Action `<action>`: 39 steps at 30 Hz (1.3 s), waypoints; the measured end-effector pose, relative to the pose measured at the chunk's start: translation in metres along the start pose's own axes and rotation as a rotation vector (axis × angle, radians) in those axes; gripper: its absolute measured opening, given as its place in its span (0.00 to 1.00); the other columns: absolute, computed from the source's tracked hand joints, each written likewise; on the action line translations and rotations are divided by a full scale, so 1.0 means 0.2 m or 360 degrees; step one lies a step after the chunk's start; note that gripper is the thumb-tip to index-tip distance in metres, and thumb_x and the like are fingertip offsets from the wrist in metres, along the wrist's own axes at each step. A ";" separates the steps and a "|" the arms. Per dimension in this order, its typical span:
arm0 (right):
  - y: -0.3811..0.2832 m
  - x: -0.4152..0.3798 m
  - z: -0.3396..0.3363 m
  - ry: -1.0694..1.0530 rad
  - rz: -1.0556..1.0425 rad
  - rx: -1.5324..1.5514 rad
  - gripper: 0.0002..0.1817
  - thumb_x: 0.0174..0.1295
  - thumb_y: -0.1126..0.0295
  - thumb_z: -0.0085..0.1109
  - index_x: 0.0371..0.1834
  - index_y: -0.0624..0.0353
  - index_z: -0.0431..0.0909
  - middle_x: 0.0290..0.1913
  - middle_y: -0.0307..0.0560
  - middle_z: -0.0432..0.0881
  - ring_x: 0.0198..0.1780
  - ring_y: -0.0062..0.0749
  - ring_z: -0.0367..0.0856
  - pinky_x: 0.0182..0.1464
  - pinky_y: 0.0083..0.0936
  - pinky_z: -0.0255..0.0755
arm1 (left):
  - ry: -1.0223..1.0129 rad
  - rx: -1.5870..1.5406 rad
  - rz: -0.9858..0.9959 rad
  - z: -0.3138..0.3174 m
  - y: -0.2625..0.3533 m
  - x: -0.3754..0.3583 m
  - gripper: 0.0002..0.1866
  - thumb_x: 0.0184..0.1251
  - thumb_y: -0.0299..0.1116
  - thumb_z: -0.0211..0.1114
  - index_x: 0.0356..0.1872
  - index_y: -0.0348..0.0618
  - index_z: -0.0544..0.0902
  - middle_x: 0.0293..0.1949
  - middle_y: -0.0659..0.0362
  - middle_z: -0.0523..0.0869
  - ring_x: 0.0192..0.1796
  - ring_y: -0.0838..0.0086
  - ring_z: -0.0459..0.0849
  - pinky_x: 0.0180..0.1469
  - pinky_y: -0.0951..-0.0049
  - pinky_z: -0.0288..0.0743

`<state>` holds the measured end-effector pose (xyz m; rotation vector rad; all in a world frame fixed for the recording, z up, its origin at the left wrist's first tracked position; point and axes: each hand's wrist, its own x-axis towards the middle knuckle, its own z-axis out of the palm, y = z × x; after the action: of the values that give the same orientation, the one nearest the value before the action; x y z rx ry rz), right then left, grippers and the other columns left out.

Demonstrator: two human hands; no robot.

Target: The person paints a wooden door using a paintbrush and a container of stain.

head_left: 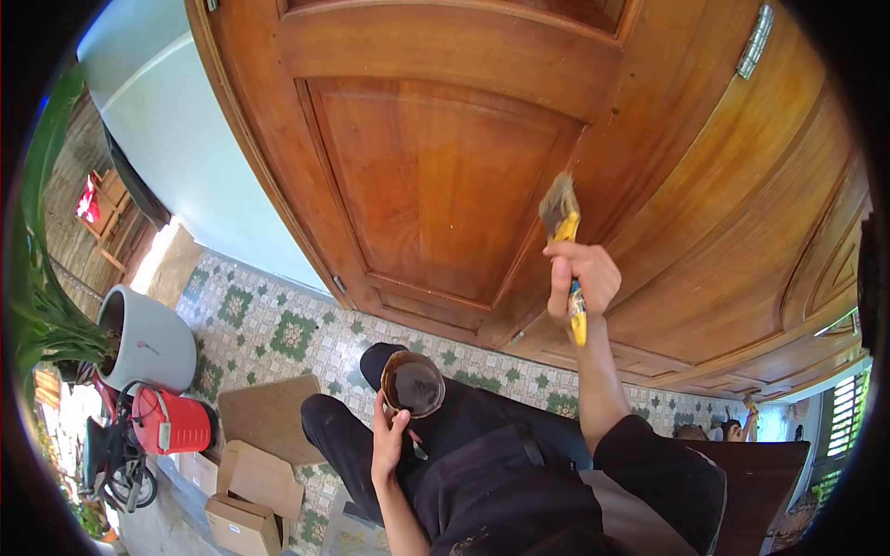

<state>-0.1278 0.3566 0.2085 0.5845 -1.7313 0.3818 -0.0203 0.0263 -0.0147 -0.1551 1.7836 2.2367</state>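
My right hand [590, 278] is closed around the yellow handle of a paintbrush [561, 208], its bristles pointing up in front of a brown wooden door [436, 185]. The bristles overlap the right side of the door's lower panel in this view. In my left hand [389, 435] is a round tub [414, 385] with brown stain around its rim and liquid inside. The tub is held over my knees, fingers and thumb on its near side. Both the door and its neighbouring leaf have a glossy wood surface.
A grey planter [153, 338] with long leaves stands at the left, beside a red cooler box [171, 419]. An open cardboard box [246, 510] and a flat brown board [269, 419] lie on the patterned tile floor [250, 315]. Another person [732, 430] shows far at the right.
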 end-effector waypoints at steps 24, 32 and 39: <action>0.10 0.23 -0.26 0.0339 0.0639 0.0718 0.08 0.77 0.73 0.52 0.40 0.67 0.70 0.51 0.65 0.85 0.37 0.41 0.89 0.44 0.32 0.85 | -0.0062 -0.0072 0.0020 0.03 -0.01 0.04 0.41 0.74 0.37 0.64 0.80 0.38 0.50 0.48 0.50 0.80 0.30 0.72 0.82 0.30 0.75 0.81; 0.05 -0.03 -0.19 0.0157 0.0811 0.0788 0.08 0.76 0.76 0.51 0.37 0.68 0.72 0.45 0.61 0.88 0.36 0.37 0.88 0.40 0.29 0.85 | 0.0022 0.0003 0.0045 0.07 0.05 0.02 0.42 0.74 0.36 0.65 0.80 0.39 0.50 0.50 0.50 0.80 0.30 0.73 0.81 0.30 0.75 0.80; -0.02 0.08 -0.24 -0.0526 0.0936 0.0495 0.04 0.72 0.76 0.60 0.40 0.65 0.84 0.43 0.52 0.89 0.35 0.29 0.87 0.41 0.23 0.81 | -0.0030 -0.0083 -0.0009 0.06 0.04 0.01 0.40 0.76 0.36 0.62 0.80 0.38 0.49 0.48 0.50 0.81 0.28 0.71 0.81 0.31 0.73 0.80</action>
<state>-0.0891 0.3765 0.2356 0.3557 -2.1719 1.0287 -0.0239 0.0358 -0.0043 -0.1491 1.7142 2.2740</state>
